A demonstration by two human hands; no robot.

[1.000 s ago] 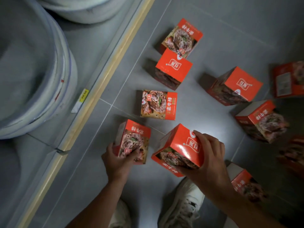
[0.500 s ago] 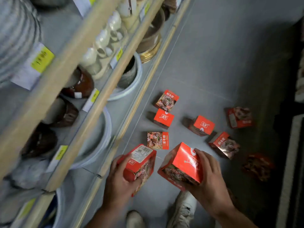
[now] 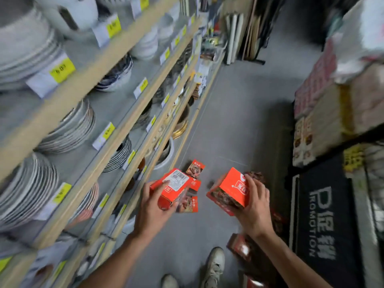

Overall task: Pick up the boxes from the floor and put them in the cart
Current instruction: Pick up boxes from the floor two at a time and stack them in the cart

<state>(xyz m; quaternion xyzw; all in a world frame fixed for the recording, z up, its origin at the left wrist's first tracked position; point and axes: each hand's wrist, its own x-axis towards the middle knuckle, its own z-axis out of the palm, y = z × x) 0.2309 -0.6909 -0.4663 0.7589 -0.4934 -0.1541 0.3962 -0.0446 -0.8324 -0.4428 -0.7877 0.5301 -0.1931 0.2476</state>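
Observation:
My left hand (image 3: pixel 152 210) grips a red box (image 3: pixel 173 185) with a white barcode label facing up, held well above the floor. My right hand (image 3: pixel 254 208) grips a second red box (image 3: pixel 229 189) with a white logo on its side. Both boxes are lifted, about level with each other. Several more red boxes lie on the grey floor below and beyond them, one (image 3: pixel 195 168) just past the left box, another (image 3: pixel 241 247) near my right forearm. No cart is in view.
Wooden shelves (image 3: pixel 116 104) stacked with plates and bowls run along the left. On the right stands a dark promotion display (image 3: pixel 323 221) with stacked goods above. The grey aisle floor (image 3: pixel 234 113) stretches ahead. My shoes (image 3: pixel 214 265) are at the bottom.
Both hands have lifted their boxes off the floor and the view has risen, so the aisle and shelves now show. The left box has turned its barcode side upward.

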